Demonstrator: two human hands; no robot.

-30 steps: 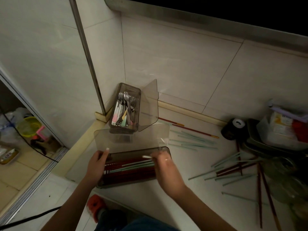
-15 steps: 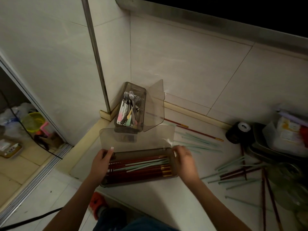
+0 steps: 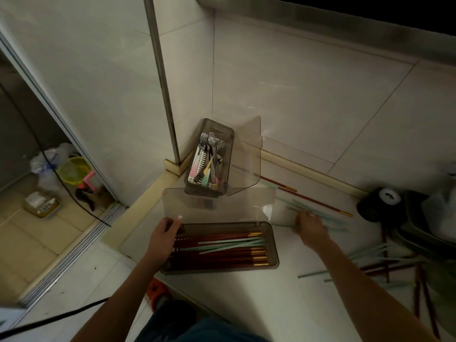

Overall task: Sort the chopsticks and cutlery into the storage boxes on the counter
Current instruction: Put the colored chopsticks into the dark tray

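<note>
Setting: a dim kitchen corner seen from above, with a pale table (image 3: 246, 292) meeting tiled walls.
Left hand: the left hand (image 3: 164, 234) rests on the left end of the chopstick box (image 3: 219, 265), its thumb on the back rim by the lid hinge; the grip is curled over that end wall.
Right hand: the right hand (image 3: 309, 225) is on the table just right of the box, over a loose bunch of pale green chopsticks (image 3: 318, 213). The grip is curled down onto them, but blur makes it impossible to tell whether it pinches any.
Chopstick box: a long, smoky clear box lying crosswise near the front edge, its clear lid (image 3: 217, 206) standing open at the back. Inside lie dark red chopsticks with gold tips (image 3: 222, 255) and a few pale green ones, all running lengthwise.
Cutlery box: a second smoky box (image 3: 209, 156) sits in the corner behind the first, lid open to the right, holding metal forks (image 3: 212, 141) and pastel-handled utensils.
Loose chopsticks: a red pair with gold tips (image 3: 306, 197) lies near the wall behind the right hand; more green and red ones (image 3: 385, 262) are scattered, partly crossed, at the far right.
Other things: a dark roll with a white core (image 3: 380, 202) and stacked trays (image 3: 424, 230) stand at the right edge.
</note>
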